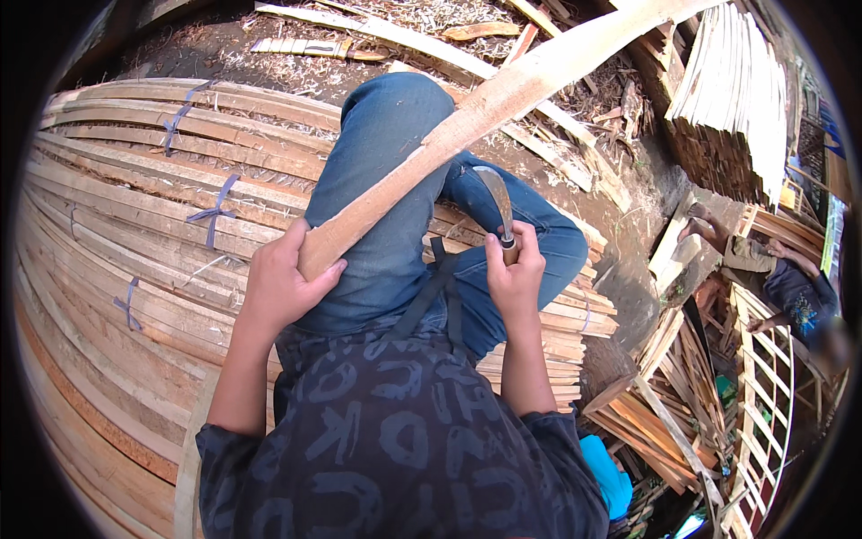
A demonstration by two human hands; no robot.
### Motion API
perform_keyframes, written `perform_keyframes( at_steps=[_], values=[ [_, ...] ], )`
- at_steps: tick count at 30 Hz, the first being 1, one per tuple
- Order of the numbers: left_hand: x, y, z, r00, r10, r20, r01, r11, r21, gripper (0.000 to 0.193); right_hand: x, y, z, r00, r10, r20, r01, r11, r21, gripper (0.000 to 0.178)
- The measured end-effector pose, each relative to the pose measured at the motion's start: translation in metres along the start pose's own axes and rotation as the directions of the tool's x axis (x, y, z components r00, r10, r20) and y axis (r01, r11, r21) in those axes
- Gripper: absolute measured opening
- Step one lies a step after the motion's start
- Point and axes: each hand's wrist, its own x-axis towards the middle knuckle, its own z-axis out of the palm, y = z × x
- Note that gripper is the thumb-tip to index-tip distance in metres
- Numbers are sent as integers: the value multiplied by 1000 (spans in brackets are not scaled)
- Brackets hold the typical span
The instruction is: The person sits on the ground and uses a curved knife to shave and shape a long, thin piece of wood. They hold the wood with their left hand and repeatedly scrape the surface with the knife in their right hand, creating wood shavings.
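My left hand (pixel 285 278) is closed around the near end of a long, flat wooden plank (pixel 458 130). The plank lies slantwise across my jeans-clad thigh and runs up to the far right, past the top of the view. In my right hand (pixel 516 269) is a knife (pixel 496 199) with a curved blade and a dark handle, its tip pointing up and away from me. The blade is apart from the plank, above my right leg. Most of the handle is hidden by my fingers.
I sit on bundled wooden strips (pixel 135 225) tied with purple ties (pixel 214 212). Shavings and a sheathed blade-like tool (pixel 305 48) lie on the ground ahead. Stacked pale slats (pixel 732 99) stand far right. Another person (pixel 799 287) sits at the right, beside a wooden lattice (pixel 763 404).
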Motion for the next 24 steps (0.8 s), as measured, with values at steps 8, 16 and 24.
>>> perform_keyframes(
  at_steps=[8,16,24],
  values=[
    [-15,-12,-21,993,-79,88,74,996,59,38,10,-4,-21,992,-75,-104,81,995,55,21],
    [-24,-12,-30,991,-39,128,26,994,104,25,1,-32,-8,991,-125,38,120,986,113,19],
    [-10,2,-47,935,-229,270,247,968,-34,27,-14,-31,9,983,-87,164,54,979,197,26]
  ],
)
